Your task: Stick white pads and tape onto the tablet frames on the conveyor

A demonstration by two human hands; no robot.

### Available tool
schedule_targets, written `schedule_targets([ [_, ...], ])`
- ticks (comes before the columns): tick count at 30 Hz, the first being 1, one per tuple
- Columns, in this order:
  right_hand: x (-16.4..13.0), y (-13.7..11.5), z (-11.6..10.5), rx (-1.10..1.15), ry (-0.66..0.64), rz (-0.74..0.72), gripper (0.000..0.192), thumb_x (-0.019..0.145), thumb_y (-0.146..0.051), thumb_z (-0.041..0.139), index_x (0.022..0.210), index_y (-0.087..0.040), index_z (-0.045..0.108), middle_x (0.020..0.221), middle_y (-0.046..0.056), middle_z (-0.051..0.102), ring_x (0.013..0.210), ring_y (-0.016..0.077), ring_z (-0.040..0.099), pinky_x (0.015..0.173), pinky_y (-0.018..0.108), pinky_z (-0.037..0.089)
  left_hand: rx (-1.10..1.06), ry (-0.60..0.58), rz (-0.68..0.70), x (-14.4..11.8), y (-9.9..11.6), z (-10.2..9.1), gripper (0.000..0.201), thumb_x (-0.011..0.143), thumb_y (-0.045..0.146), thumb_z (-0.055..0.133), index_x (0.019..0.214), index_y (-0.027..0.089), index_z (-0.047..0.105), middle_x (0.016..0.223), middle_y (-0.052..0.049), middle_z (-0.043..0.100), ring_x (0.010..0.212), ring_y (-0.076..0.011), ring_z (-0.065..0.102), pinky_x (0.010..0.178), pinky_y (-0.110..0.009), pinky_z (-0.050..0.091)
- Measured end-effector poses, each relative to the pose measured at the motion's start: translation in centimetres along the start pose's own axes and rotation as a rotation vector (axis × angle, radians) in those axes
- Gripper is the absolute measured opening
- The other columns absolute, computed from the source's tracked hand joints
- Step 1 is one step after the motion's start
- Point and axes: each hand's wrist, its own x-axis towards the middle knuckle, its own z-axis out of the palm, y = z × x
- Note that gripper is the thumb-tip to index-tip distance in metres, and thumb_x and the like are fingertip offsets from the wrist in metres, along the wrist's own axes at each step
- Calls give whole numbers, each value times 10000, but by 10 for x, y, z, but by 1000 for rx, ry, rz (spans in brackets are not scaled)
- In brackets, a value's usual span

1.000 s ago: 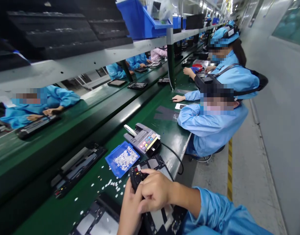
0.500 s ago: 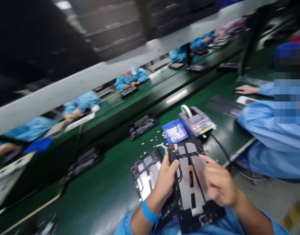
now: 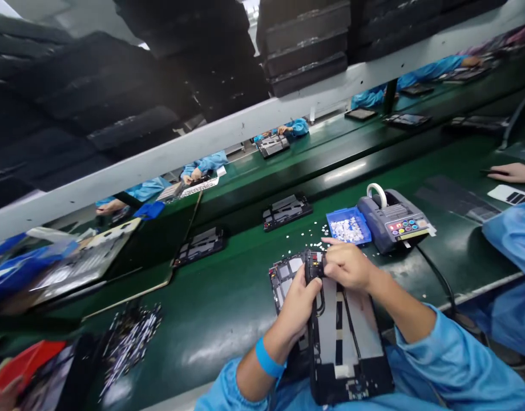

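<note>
My left hand (image 3: pixel 295 305), with a blue band on the wrist, grips the left edge of an opened tablet (image 3: pixel 367 325). The tablet is tilted over my lap, its grey battery area, black strips and cables facing up. At its top edge my right hand (image 3: pixel 348 266) is closed, thumb and curled fingers against the corner by a small red-and-yellow part, with the index finger reaching forward. Whatever lies between those fingers is hidden. Under and behind the held tablet, a second opened tablet (image 3: pixel 283 273) rests on the green bench.
A blue tray (image 3: pixel 360 216) of small white pieces stands beside a grey tape dispenser (image 3: pixel 391 220); loose white pieces lie nearby. More opened tablets (image 3: pixel 288 212) sit along the line. A heap of thin strips (image 3: pixel 132 342) is at left. A co-worker's hand (image 3: pixel 513 172) is at right.
My right hand has moved from the tablet's right side up to its top corner. My left hand keeps its hold. The camera view has turned left.
</note>
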Motion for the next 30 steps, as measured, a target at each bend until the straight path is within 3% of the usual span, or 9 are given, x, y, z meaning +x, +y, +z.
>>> schedule_targets([
  [4, 9, 5, -9, 89, 25, -21, 701, 1070, -685, 237, 563, -223, 384, 537, -67, 375, 507, 96, 393, 1109, 450, 503, -40, 1, -39, -3, -1, -7, 447, 879, 315, 690, 1305, 184, 657, 1296, -111, 731, 1256, -312, 647, 1096, -424, 484],
  [8, 33, 12, -26, 11, 30, 45, 644, 1105, -548, 264, 564, -228, 405, 525, -61, 401, 500, 103, 389, 1064, 441, 519, -93, -17, -71, -7, -2, -9, 508, 855, 332, 729, 1343, 211, 658, 1310, -104, 733, 1261, -312, 652, 1110, -443, 484],
  [12, 26, 16, -24, -260, 53, 147, 265, 1032, -342, 525, 867, -210, 686, 855, 40, 711, 811, 187, 646, 919, 378, 530, -68, -8, -38, -12, 0, -12, 568, 884, 330, 705, 1432, 216, 611, 1364, -102, 710, 1342, -306, 605, 1175, -443, 432],
  [15, 5, 16, -12, -379, 80, 253, 179, 999, -203, 554, 999, -209, 733, 970, 54, 768, 890, 197, 693, 833, 336, 509, -7, 1, -10, -11, 0, -12, 550, 899, 296, 666, 1436, 211, 591, 1402, -95, 685, 1365, -297, 584, 1187, -428, 414],
  [18, -11, 9, 0, -479, 127, 227, 208, 1008, -207, 550, 878, -201, 712, 839, 47, 731, 815, 195, 656, 829, 351, 495, 98, 9, 9, -4, 0, -8, 497, 889, 246, 634, 1384, 204, 606, 1377, -83, 690, 1328, -286, 595, 1167, -410, 422],
  [20, -17, 1, 6, -503, 178, 133, 290, 1005, -233, 550, 730, -211, 643, 712, 31, 643, 735, 183, 589, 849, 361, 508, 157, 10, 12, 1, 0, -3, 455, 883, 234, 625, 1336, 195, 621, 1330, -83, 704, 1280, -284, 613, 1136, -405, 442],
  [24, -22, -9, 16, -362, 209, -52, 360, 977, -261, 532, 617, -248, 515, 593, -27, 482, 608, 151, 452, 1036, 399, 521, 206, -36, 45, 8, 0, 6, 427, 878, 228, 634, 1303, 190, 626, 1298, -93, 709, 1209, -284, 636, 1092, -405, 468],
  [27, -28, -3, 14, -296, 215, -29, 342, 960, -279, 523, 621, -251, 489, 589, -40, 461, 587, 145, 437, 1063, 410, 524, 238, -53, 51, 8, -3, 10, 442, 886, 243, 644, 1324, 193, 623, 1310, -95, 705, 1221, -288, 635, 1100, -409, 464],
  [30, -39, 5, 1, -259, 268, 109, 365, 974, -266, 503, 615, -246, 443, 568, -55, 414, 549, 131, 413, 1007, 397, 548, 201, -47, 25, 6, -4, 10, 481, 889, 273, 661, 1363, 205, 620, 1365, -98, 694, 1308, -305, 605, 1126, -416, 456],
])
